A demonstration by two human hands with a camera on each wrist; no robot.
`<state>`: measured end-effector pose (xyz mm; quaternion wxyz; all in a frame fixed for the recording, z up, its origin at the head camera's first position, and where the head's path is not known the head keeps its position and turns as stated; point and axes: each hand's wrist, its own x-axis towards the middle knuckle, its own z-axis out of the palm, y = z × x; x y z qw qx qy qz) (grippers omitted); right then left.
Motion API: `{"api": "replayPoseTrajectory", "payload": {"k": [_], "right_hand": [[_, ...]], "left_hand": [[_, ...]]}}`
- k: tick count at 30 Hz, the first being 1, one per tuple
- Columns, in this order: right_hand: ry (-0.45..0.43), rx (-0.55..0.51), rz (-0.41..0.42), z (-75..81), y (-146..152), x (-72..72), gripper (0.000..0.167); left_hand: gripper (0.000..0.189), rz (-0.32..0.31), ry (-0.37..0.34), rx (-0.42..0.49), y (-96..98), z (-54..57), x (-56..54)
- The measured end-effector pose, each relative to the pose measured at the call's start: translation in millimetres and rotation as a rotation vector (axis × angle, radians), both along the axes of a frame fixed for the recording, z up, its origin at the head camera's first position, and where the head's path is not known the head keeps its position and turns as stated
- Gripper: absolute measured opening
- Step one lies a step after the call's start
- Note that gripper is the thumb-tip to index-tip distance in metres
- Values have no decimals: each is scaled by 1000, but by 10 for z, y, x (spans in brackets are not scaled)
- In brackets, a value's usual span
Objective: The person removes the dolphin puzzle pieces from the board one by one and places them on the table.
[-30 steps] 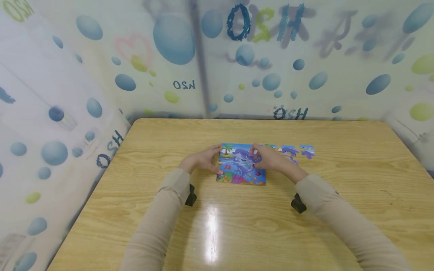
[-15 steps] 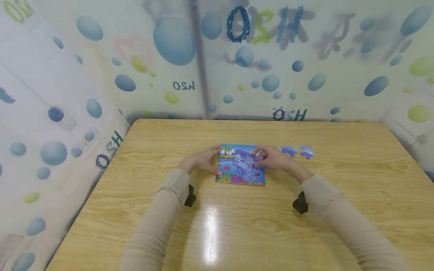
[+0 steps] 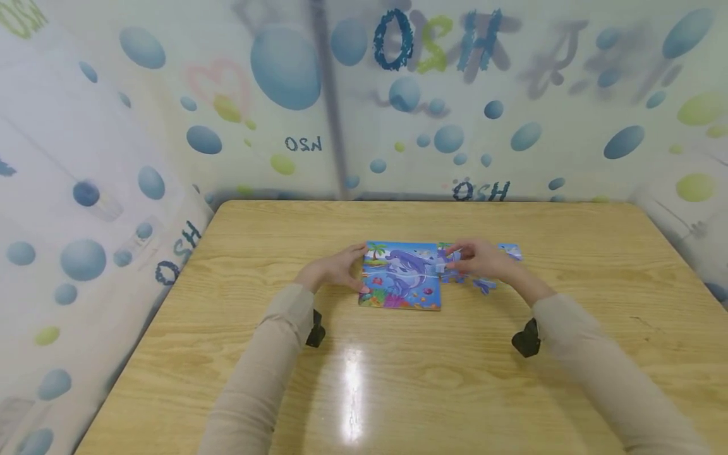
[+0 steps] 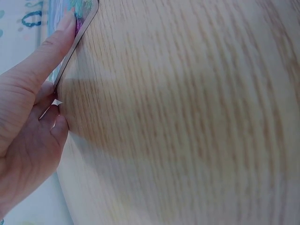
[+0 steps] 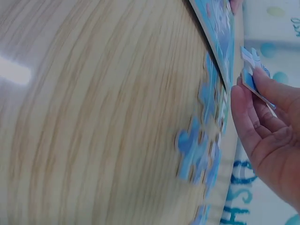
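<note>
A dolphin puzzle board lies on the wooden table, showing a palm tree and sea animals. My left hand holds its left side, thumb on the picture near the lower corner and fingers at the edge; the left wrist view shows that thumb over the board's rim. Just past the board's right edge, my right hand pinches a puzzle piece between thumb and fingers, raised above the table in the right wrist view. Below that hand lie loose blue and purple puzzle pieces, partly hidden by it in the head view.
Another loose piece lies farther right on the table. Behind the table's back edge stands a wall covered with blue and green dots and lettering. A dark wrist camera hangs below the right sleeve.
My right hand has moved right, from over the board's right half to just beyond its edge, and the pinched puzzle piece now shows. My left hand stays at the board's left side.
</note>
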<state>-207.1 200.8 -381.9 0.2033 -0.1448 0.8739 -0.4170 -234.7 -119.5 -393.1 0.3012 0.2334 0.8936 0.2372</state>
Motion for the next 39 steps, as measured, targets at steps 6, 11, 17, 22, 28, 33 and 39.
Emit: {"api": "replayPoseTrajectory", "payload": {"k": [6, 11, 17, 22, 28, 33, 39], "right_hand": [[9, 35, -37, 3, 352, 56, 36], [28, 51, -56, 14, 581, 89, 37], [-59, 50, -69, -6, 818, 114, 43], [-133, 33, -108, -77, 1019, 142, 47], [-217, 12, -198, -120, 1139, 169, 49], [-259, 50, -234, -116, 1144, 155, 49], [-229, 216, -215, -76, 1114, 84, 48]], "left_hand": [[99, -1, -5, 3, -2, -4, 1], [99, -6, -6, 14, -1, 13, -6], [99, 2, -21, 16, 12, 9, -21], [100, 6, -30, 5, 18, 19, -17], [99, 0, -23, 3, 1, 23, -31], [99, -9, -17, -5, 2, 11, -41], [99, -7, -13, -25, 7, -2, -38]]}}
